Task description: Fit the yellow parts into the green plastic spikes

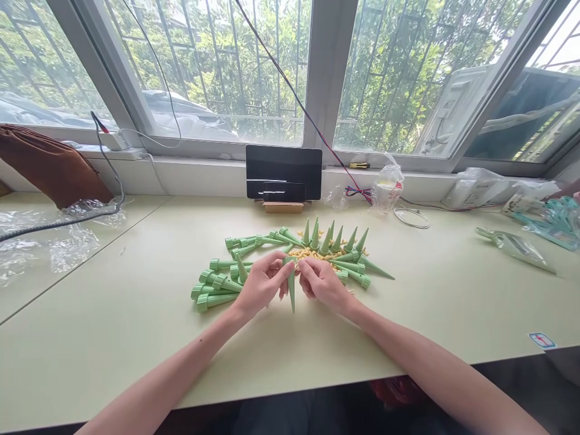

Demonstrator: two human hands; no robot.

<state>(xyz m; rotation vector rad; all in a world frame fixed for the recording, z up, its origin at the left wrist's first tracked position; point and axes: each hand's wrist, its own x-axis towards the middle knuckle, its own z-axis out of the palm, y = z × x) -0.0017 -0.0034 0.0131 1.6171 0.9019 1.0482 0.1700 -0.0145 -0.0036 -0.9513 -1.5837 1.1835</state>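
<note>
Window [217, 66] spans the background, beyond both hands. Pale table [136, 350] under and around the hands. Brown bag [54, 166] far to the left of the left hand, at the table's back. Black tablet [284, 163] upright, straight beyond the hands, with a phone [284, 192] in front of it, both on a cardboard stand [284, 208].

Left hand [260, 284] narrow, thumb and fingers closed on a green spike [292, 293], wide end up, tip down, between the two hands. Right hand [321, 284] narrow too, thumb and finger pinched at the spike's wide end, apparently on a small yellow piece [297, 263]; fingers hide most of it.

Clear-wrapped packet [519, 248] well right of the right hand, lying flat. White cup [386, 194] in clear plastic, beyond the right hand and to its right.

Loose green cones [220, 283] lie left of the left hand, most with ribbed ends facing left. More green cones stand tip up just beyond the right hand, in a row [326, 243]. Yellow bits [312, 254] heaped at the row's base, just beyond the right hand.
</note>
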